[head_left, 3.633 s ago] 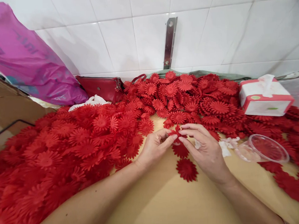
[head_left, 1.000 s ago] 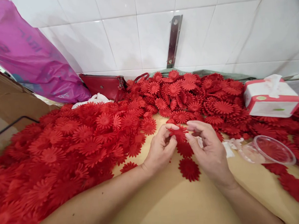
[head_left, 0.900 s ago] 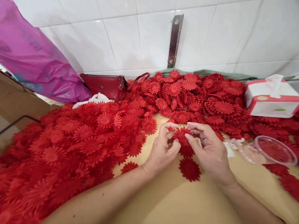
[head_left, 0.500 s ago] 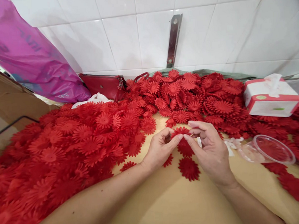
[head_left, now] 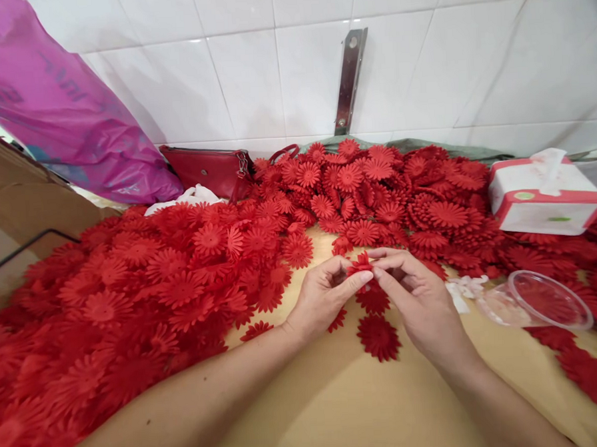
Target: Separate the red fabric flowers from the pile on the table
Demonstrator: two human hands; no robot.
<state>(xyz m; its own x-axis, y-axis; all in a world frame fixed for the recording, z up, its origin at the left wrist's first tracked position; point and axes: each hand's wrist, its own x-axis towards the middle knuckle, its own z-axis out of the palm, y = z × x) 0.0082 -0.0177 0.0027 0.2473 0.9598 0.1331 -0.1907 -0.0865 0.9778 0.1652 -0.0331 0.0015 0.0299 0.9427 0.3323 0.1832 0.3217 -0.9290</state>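
Our right hand point(head_left: 417, 297) has lowered its forefinger toward its thumb; both it and our left hand point(head_left: 312, 299) now pinch one thin, red, many-petalled flower point(head_left: 360, 263) above the smooth tan desk point(head_left: 303, 417), seemingly a steadier hold.

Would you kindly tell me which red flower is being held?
The red flower pinched in the left hand, with the right hand at its edge; the other flowers lie loose on the table or in piles, in neither grip.
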